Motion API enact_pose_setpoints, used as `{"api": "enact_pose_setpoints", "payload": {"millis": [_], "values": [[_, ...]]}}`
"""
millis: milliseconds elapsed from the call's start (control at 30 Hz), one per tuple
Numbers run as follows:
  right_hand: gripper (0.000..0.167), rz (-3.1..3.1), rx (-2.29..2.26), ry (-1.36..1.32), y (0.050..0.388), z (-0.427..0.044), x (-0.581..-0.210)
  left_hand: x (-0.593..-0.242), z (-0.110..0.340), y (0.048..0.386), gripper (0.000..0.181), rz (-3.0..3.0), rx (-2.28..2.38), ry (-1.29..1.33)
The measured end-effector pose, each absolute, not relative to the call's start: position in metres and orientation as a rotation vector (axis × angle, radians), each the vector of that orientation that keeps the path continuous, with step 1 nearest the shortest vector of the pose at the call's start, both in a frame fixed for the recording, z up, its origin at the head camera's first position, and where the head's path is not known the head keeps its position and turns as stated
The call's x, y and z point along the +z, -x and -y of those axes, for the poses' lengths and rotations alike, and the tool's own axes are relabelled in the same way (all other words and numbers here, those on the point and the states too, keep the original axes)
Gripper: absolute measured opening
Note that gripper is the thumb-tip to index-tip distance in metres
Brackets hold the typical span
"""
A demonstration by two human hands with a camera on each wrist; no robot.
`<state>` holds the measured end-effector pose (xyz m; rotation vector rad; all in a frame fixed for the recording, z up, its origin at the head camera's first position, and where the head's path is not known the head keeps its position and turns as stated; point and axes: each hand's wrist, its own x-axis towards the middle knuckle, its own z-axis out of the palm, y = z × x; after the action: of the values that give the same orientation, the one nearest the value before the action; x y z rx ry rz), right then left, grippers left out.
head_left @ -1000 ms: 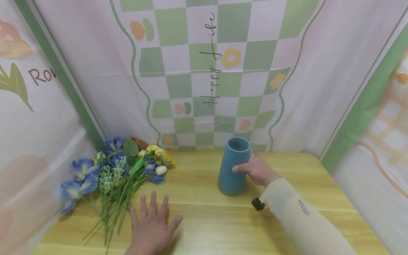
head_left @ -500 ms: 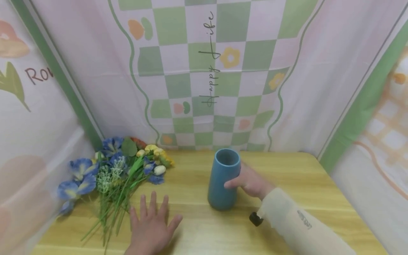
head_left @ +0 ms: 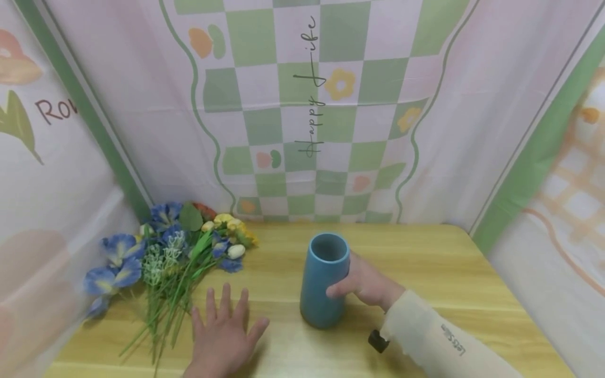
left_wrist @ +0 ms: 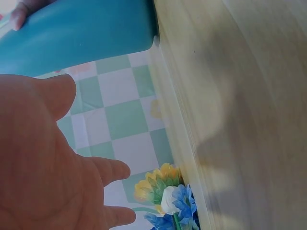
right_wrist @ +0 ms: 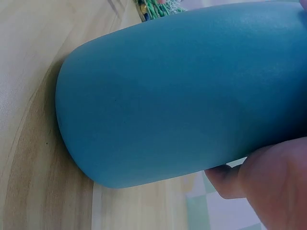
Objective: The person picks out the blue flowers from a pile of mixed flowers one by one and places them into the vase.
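Note:
A blue vase (head_left: 321, 291) stands upright on the wooden table, its dark mouth facing up. My right hand (head_left: 366, 281) grips its right side, thumb across the front; the other fingers are mostly hidden behind it. In the right wrist view the vase (right_wrist: 168, 100) fills most of the picture, its base at the tabletop. My left hand (head_left: 224, 336) is spread with straight fingers, palm down, near the front of the table and holds nothing. Just beyond it lies a bunch of flowers (head_left: 189, 252), blue, yellow and white with green stems pointing toward me.
The wooden table (head_left: 425, 257) meets a checkered cloth backdrop (head_left: 302, 121) at the rear. Printed cloth walls (head_left: 61, 210) close in both sides. A small black device (head_left: 378, 341) sits at my right wrist, below the pale sleeve (head_left: 435, 336).
My right hand has brought the vase toward me and a little to the left, keeping its grip. The left hand and the flowers have stayed in place.

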<state>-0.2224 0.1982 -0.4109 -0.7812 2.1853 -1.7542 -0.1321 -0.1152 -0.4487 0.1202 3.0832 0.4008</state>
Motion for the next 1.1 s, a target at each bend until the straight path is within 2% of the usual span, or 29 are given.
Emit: {"api": "enact_pose_setpoints", "payload": {"millis": [467,700,900,1100], "values": [[0.089,-2.165,-1.756,0.782,0.220,-0.195,-0.409,-0.447,0.115,0.131,0.083,-3.064,0.379,-0.111],[0.088,-2.183,-1.763,0.782,0.219,-0.196,-0.410,-0.444,0.116,0.130,0.089,-3.078,0.366,-0.134],[0.089,-2.210,-1.746,0.741,0.215,-0.196,-0.409,-0.444,0.117,0.129,0.082,-3.090,0.371,-0.139],[0.090,-2.276,-1.704,0.706,0.205,-0.199,-0.410,-0.447,0.119,0.130,0.083,-3.086,0.382,-0.144]]}}
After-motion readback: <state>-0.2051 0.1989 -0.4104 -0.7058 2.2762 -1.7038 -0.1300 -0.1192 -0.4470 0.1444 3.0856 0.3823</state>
